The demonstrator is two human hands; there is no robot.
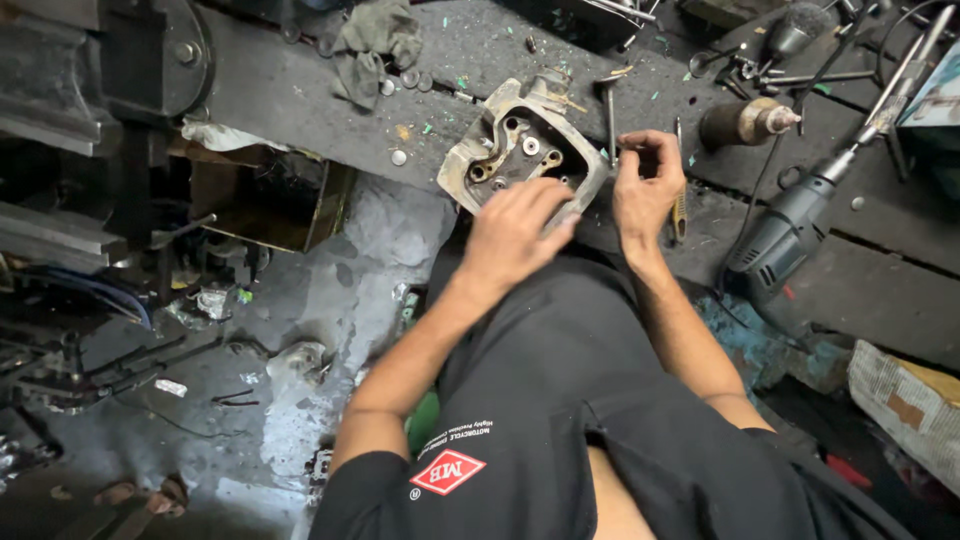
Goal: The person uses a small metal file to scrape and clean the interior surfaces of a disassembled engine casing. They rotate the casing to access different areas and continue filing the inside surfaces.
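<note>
Both hands work at a grimy engine head (520, 150), long axis running lower-left to upper-right: left hand (515, 235) lies open across its near edge, right hand (645, 190) pinches its right corner

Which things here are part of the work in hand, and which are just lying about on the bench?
In hand:
left hand resting on the metal engine casting
right hand at the casting's edge, by a yellow-handled tool

Lying about:
electric drill
grey rag
loose washers
</note>
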